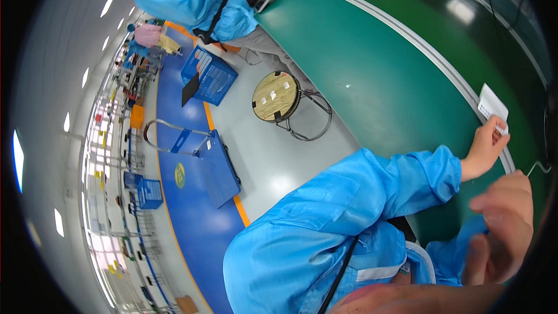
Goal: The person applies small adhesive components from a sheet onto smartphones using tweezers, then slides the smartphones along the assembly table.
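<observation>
My left hand [485,146] pinches a small white card [493,103] with some print on it, holding it up by its lower end. The hand is over the edge rail of a green conveyor-like worktop. Below it, nearer the camera, my right hand [507,227] is blurred, its fingers bent; whether it holds anything cannot be made out. A thin white bent wire [539,167] shows just beyond the right hand; I cannot tell whether they touch. Both arms wear blue smock sleeves.
The green worktop [360,75] runs away to the upper left, edged by a metal rail [401,20]. A co-worker in a blue smock [186,0] is at its far end. Beside it stand a round stool [276,96], a blue crate [212,75] and a blue trolley [218,166].
</observation>
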Motion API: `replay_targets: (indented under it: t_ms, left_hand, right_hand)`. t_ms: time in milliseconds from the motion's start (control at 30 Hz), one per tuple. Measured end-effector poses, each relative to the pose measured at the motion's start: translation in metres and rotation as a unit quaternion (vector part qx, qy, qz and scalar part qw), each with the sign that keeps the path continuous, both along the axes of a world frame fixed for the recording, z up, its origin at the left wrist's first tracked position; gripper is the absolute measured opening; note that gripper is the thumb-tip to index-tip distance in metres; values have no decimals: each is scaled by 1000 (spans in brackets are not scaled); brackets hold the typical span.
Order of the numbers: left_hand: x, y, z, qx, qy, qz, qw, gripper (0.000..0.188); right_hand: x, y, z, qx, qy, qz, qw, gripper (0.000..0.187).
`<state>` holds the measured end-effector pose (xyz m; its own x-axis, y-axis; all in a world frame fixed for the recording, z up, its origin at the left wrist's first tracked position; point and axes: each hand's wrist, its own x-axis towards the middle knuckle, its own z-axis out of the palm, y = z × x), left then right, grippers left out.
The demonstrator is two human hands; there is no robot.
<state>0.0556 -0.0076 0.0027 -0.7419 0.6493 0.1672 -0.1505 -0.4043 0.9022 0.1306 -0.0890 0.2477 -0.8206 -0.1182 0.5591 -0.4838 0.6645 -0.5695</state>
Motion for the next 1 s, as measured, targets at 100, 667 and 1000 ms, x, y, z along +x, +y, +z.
replay_targets:
  t_ms: [100, 667, 1000]
  left_hand:
    - [4, 8, -8, -11, 46, 24, 999, 19]
    - [-16, 1, 2, -13, -13, -65, 998, 25]
    - [-16, -4, 3, -46, -19, -89, 995, 27]
  right_hand:
    - [-5, 1, -17, -22, 52, 3, 998, 44]
    - [95, 15, -16, -36, -76, -214, 973, 22]
    - [104, 22, -17, 1, 51, -196, 979, 11]
